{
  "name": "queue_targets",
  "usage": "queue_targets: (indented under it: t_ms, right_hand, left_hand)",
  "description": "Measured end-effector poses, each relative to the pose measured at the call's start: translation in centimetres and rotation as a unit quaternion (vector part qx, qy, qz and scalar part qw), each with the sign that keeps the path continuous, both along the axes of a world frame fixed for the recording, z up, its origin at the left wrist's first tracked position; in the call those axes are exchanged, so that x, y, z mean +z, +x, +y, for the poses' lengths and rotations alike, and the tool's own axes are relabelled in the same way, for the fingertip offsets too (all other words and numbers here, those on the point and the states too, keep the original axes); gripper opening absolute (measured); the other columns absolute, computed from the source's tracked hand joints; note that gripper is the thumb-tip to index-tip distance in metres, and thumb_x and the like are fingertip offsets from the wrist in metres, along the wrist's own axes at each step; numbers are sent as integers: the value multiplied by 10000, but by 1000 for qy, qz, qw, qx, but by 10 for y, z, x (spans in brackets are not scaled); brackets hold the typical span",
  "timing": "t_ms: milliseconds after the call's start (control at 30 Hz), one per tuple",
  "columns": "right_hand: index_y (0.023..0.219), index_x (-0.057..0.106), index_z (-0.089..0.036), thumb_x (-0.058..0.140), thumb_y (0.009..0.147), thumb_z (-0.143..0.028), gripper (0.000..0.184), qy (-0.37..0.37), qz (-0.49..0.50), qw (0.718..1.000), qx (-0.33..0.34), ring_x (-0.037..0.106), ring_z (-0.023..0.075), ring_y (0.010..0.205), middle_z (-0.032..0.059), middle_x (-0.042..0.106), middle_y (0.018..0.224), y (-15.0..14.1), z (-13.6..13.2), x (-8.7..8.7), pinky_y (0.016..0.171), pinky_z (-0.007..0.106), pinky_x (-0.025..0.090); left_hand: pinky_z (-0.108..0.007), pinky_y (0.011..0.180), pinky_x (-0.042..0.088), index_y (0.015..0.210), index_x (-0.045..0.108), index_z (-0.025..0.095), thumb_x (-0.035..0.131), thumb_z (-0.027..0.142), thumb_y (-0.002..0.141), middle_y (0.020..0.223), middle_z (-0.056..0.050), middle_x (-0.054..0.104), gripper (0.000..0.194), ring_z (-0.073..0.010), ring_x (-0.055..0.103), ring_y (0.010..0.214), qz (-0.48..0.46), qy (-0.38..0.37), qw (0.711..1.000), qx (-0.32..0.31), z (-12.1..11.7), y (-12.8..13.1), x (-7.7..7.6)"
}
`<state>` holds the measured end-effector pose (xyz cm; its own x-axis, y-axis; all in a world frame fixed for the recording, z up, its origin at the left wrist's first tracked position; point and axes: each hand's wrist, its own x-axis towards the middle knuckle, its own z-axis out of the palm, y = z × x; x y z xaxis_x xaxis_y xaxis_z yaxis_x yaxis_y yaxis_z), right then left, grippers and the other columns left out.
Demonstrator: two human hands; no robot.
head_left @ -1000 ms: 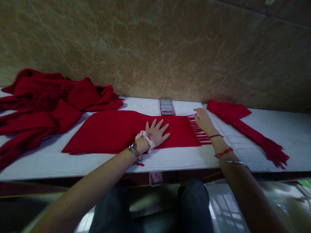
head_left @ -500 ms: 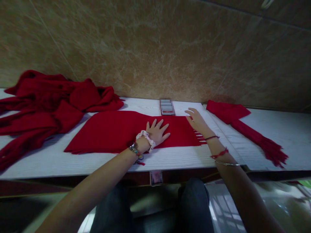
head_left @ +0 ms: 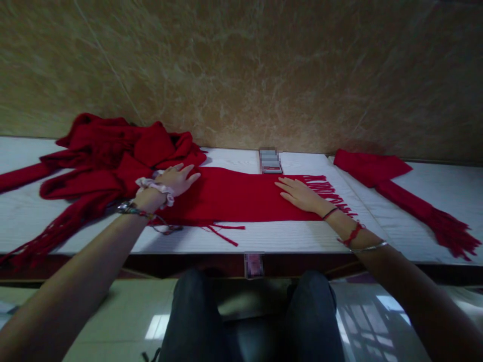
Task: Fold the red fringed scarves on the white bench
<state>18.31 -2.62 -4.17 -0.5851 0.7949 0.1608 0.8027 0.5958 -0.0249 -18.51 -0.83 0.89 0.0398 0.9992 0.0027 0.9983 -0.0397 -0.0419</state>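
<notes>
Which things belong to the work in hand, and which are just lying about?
Apparently in use:
flat red scarf
right hand on it, left hand at its left end

Apparently just lying about:
red cloth heap, left
bent red scarf, right
blurred grey item near wall

"Hands, please?"

"From here, two: left hand (head_left: 179, 181), right hand (head_left: 300, 195)."

"Scarves?"

"One flat scarf (head_left: 241, 198), one folded scarf (head_left: 403, 198), one heap (head_left: 113, 151) too tangled to count."

"Wristbands, right side?"

"Three: dark band (head_left: 330, 213), red band (head_left: 354, 235), silver band (head_left: 370, 247)."

"Scrunchies (head_left: 162, 188)?"

"One."

"Knees?"

"Two: left knee (head_left: 194, 286), right knee (head_left: 313, 286)."
</notes>
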Motion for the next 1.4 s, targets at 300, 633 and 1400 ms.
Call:
queue_targets:
  t_ms: [300,633,1400]
  right_hand:
    - [1339,399,-173,273,915,-365,482,-8,1,1000,-11,313,206,1303,91,361,1417,26,-6,0,1048,433,279]
    - [1298,452,-152,272,905,-352,475,-8,11,1000,-13,338,202,1290,104,409,1385,36,-9,3,1056,432,281]
    - [1323,425,-165,273,907,-427,515,13,10,1000,-15,354,238,1279,112,391,1396,37,-9,-4,1037,451,305]
  left_hand:
    - [-349,1033,248,1389,248,76,247,447,904,1427,-179,274,610,-285,269,1310,-74,2,997,34,0,-19,-20]
    - [-242,855,422,1257,452,176,488,266,849,1059,2,607,420,-158,566,929,-132,66,989,10,-7,-32,9]
    - [-555,1021,224,1391,292,197,289,341,901,1466,-108,215,510,-328,181,1334,-100,-38,993,-55,-14,-5,-19]
